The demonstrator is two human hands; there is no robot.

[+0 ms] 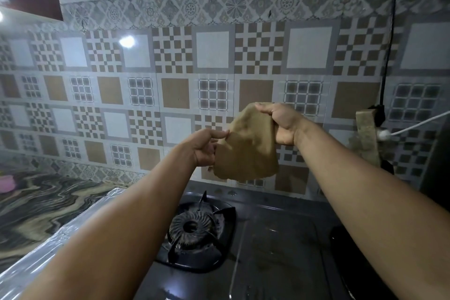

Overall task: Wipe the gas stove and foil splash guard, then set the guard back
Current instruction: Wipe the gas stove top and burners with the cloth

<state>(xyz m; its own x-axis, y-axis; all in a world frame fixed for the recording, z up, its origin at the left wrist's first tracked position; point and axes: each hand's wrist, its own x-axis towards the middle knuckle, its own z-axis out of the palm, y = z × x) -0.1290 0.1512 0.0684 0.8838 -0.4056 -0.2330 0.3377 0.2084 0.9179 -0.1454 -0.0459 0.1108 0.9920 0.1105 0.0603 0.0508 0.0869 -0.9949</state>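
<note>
Both hands, left hand (203,146) and right hand (280,124), hold a tan cloth (248,146) above the stove (243,238).

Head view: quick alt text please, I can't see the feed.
Both hands, left hand and right hand, hold a tan cloth up above the gas stove, before a patterned tile wall. A foil splash guard lies at left.

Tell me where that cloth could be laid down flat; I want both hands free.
The smooth stove top between the burner and the right forearm is bare. So is the marbled counter left of the foil guard. The burner's grate prongs are crowded.
</note>
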